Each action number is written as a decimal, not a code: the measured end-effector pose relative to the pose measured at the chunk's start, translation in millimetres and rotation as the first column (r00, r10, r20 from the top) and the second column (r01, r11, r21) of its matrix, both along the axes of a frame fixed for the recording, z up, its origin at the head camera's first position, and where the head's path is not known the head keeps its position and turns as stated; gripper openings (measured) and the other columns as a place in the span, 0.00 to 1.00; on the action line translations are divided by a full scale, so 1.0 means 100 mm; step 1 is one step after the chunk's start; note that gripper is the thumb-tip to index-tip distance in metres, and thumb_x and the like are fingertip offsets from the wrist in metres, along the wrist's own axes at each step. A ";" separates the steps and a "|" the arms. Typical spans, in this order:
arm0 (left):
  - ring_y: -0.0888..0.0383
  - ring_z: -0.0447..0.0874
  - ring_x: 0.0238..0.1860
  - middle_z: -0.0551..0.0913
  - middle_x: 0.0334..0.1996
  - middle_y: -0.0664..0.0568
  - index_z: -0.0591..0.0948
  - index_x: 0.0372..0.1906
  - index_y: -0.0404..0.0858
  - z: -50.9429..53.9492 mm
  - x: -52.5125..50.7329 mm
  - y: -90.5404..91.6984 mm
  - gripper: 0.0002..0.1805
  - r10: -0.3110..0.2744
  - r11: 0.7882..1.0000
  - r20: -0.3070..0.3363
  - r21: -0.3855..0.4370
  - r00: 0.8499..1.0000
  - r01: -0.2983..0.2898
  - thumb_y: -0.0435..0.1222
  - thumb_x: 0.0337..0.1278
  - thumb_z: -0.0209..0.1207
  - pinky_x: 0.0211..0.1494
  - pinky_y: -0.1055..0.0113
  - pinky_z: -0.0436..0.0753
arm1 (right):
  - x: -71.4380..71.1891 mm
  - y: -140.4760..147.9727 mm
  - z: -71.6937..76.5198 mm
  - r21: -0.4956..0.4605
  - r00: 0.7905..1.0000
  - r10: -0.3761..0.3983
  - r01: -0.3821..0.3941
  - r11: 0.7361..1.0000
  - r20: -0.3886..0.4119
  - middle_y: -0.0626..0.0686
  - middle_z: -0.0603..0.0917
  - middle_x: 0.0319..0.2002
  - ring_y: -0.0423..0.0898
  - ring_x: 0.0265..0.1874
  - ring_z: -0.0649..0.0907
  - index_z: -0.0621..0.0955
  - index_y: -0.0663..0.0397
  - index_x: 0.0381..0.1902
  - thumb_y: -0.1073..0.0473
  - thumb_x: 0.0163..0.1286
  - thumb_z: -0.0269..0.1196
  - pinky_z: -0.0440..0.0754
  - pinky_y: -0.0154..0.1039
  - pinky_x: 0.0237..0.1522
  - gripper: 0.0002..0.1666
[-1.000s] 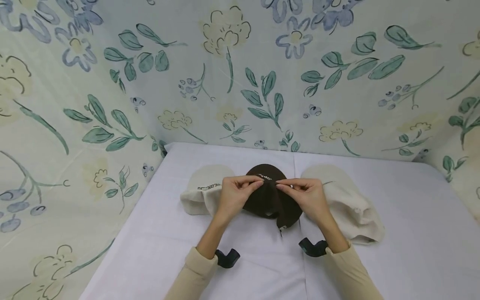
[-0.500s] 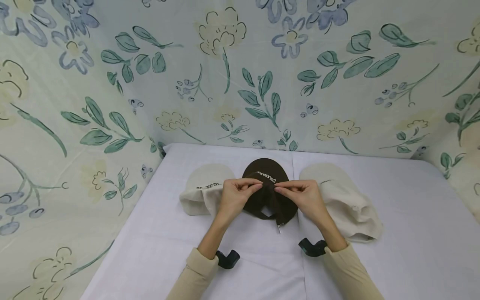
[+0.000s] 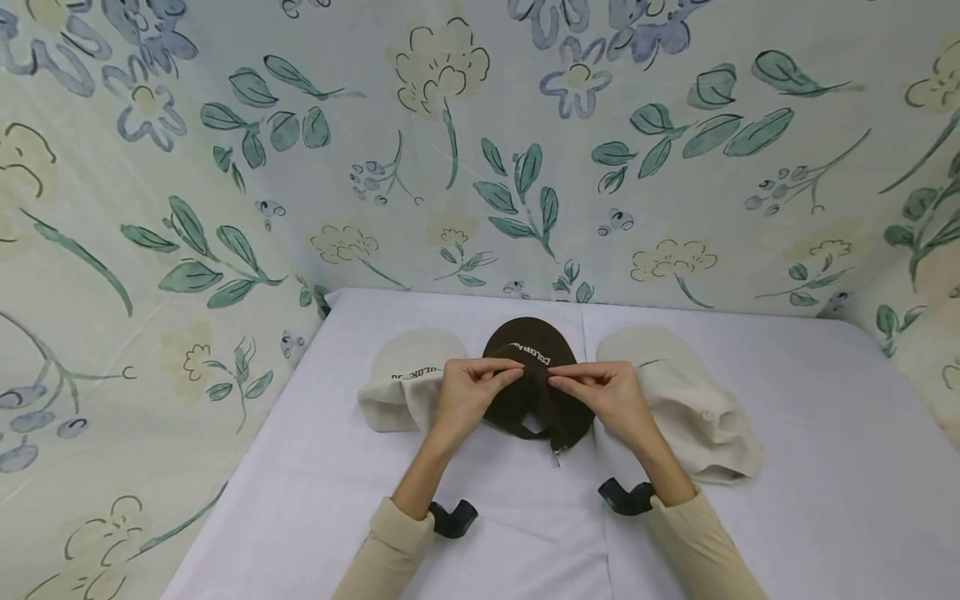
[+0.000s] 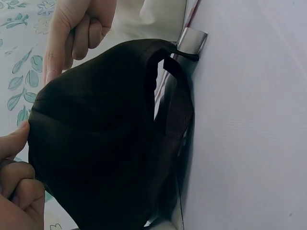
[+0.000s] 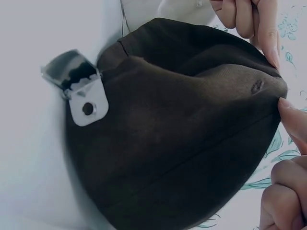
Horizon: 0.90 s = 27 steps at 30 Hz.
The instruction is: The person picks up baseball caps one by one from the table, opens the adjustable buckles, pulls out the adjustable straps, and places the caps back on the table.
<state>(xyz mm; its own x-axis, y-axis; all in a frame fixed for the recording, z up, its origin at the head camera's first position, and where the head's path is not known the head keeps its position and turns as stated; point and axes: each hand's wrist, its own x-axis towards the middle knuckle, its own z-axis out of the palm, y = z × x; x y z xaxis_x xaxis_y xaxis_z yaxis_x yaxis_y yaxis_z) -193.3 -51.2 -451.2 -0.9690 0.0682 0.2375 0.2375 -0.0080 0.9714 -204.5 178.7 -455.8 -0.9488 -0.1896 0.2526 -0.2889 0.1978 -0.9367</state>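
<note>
A dark brown baseball cap (image 3: 531,332) with white lettering rests on the table, its brim at the far side. The left hand (image 3: 467,402) pinches the top of its crown between thumb and forefinger. Close beside that, the right hand (image 3: 611,398) pinches the crown in the same way. In the left wrist view the crown (image 4: 100,129) looks drawn up between the fingertips, above the strap opening at the back. A metal buckle (image 5: 86,98) hangs at the cap's strap end in the right wrist view. Hands hide part of the lettering.
Cream caps flank the brown one: a lettered cap (image 3: 393,404) on the left, partly behind the left hand, and another cream cap (image 3: 705,417) on the right. A white cloth covers the table (image 3: 840,467). Floral fabric (image 3: 525,108) hangs behind.
Since a second ago the brown cap has shifted slightly away and left, and more of its lettering shows. Both hands keep their pinch. Over the last half second almost nothing has moved.
</note>
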 end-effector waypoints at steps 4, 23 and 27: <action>0.67 0.53 0.16 0.62 0.11 0.60 0.93 0.38 0.36 0.04 0.02 0.05 0.06 0.006 1.000 -0.020 0.002 1.000 -0.006 0.34 0.58 0.74 0.20 0.74 0.55 | 0.05 0.06 0.02 0.017 1.000 -0.009 0.009 1.000 -0.003 0.42 0.62 0.13 0.33 0.15 0.59 0.92 0.57 0.42 0.62 0.63 0.76 0.51 0.36 0.14 0.10; 0.66 0.53 0.14 0.64 0.10 0.52 0.92 0.40 0.32 0.27 0.08 0.55 0.07 -0.045 0.999 -0.189 -0.033 0.981 0.039 0.30 0.58 0.73 0.19 0.72 0.55 | 0.26 0.54 0.21 0.111 0.991 -0.114 0.121 0.986 -0.067 0.42 0.58 0.14 0.34 0.15 0.57 0.91 0.56 0.47 0.62 0.64 0.75 0.54 0.39 0.14 0.13; 0.67 0.54 0.13 0.65 0.09 0.52 0.92 0.40 0.31 0.28 0.09 0.72 0.06 -0.073 0.997 -0.198 -0.034 0.977 0.068 0.29 0.58 0.72 0.19 0.74 0.57 | 0.31 0.70 0.25 0.153 0.985 -0.147 0.160 0.975 -0.094 0.43 0.60 0.14 0.35 0.15 0.59 0.91 0.56 0.47 0.61 0.64 0.75 0.58 0.38 0.14 0.13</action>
<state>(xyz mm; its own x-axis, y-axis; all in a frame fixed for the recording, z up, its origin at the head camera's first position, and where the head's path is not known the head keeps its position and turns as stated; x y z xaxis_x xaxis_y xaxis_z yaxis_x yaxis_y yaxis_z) -184.6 20.9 -423.1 -0.8950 0.1436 0.4223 0.4259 -0.0059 0.9047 -173.6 248.2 -430.7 -0.9473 -0.0872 0.3083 -0.3172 0.3906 -0.8642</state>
